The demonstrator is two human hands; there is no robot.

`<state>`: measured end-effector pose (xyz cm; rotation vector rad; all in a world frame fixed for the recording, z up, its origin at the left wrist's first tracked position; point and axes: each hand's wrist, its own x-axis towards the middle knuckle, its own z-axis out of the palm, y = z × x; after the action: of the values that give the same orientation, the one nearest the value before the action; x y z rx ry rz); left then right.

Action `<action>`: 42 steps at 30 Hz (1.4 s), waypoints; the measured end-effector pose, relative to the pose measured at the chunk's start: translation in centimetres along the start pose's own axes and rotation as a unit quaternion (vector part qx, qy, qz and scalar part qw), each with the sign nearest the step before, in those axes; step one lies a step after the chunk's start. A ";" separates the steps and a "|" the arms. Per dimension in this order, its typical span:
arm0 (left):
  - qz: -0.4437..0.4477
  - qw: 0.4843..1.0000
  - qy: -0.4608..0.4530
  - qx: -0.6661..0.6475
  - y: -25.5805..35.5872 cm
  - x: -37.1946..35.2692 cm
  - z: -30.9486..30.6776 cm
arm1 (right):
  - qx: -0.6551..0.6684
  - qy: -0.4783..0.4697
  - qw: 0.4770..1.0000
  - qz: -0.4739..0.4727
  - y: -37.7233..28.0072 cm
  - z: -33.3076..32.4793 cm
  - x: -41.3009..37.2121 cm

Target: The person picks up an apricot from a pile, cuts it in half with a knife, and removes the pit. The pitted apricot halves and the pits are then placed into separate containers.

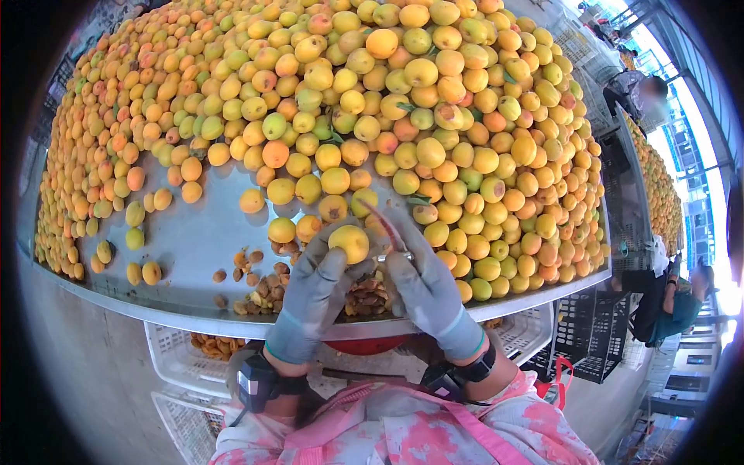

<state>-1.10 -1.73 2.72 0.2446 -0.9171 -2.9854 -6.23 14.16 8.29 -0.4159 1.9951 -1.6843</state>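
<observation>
Over the smooth grey metal table's (182,240) near edge, I have the grey-gloved left hand (314,275) grasping a round yellow fruit (349,243); the grey-gloved right hand (430,291) clasps a slim, curved knife (393,232) beside it. Rough brown pits (271,288) lie heaped near that table edge.

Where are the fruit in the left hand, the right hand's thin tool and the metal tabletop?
Fruit (349,245): head view, middle of its yellow skin.
Thin tool (387,224): head view, its reddish curved part.
Metal tabletop (186,234): head view, a bare part.
</observation>
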 end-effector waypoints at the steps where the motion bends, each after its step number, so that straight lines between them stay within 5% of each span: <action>1: -0.001 1.000 0.000 0.002 0.0 0.0 0.0 | -0.126 0.002 0.991 -0.051 0.4 -0.2 0.0; 7: 0.017 0.997 0.030 0.075 -0.1 0.2 0.6 | -0.200 0.010 0.967 -0.160 0.9 0.4 0.0; 16: 0.001 1.000 0.005 0.003 -0.2 0.2 -0.1 | -0.225 0.001 0.968 -0.114 1.0 0.5 -0.2; 24: 0.013 0.986 -0.019 0.164 0.4 -0.2 0.0 | -0.298 -0.027 0.951 -0.080 1.2 0.3 -0.4; 29: 0.018 0.992 -0.007 0.122 -0.2 0.2 0.2 | -0.292 -0.007 0.951 -0.096 1.6 0.8 -0.1; 31: 0.032 0.995 0.012 0.090 -0.4 0.1 0.6 | -0.245 0.054 0.947 -0.200 2.3 1.3 0.3; 34: -0.030 0.999 0.025 -0.004 -0.4 -0.5 0.7 | -0.274 0.036 0.944 -0.180 2.0 1.0 0.0; 42: 0.002 0.953 -0.031 0.301 2.2 0.1 0.2 | -0.335 -0.023 0.936 -0.103 1.8 0.1 0.0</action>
<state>-1.29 -3.45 4.11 0.1458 -1.8099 -2.6294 -6.05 14.41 6.53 -0.9144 2.5245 -1.0295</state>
